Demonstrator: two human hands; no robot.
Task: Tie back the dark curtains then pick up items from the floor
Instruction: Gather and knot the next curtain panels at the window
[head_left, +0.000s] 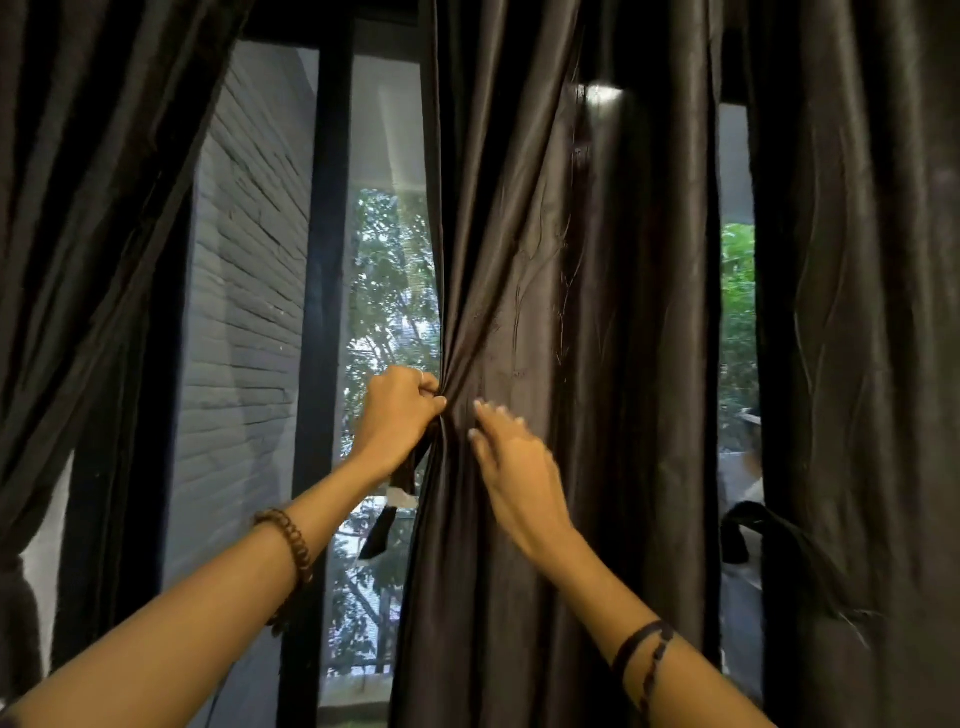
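Curtain (566, 322) tying is underway: left hand (397, 415) fingers clamp its bunched edge and tie strap (387, 519), right hand (511, 462) fingers apart at 3 o'clock, likely to gather more fabric.

1. Dim room; daylight enters only through the window (384, 312) gaps.
2. Curtain (571, 312) is backlit, with a soft sheen on its folds and one small glare spot high up.
3. Right hand (511, 467) is motion-blurred.
4. Wide-angle bowing at the edges; corners near black.
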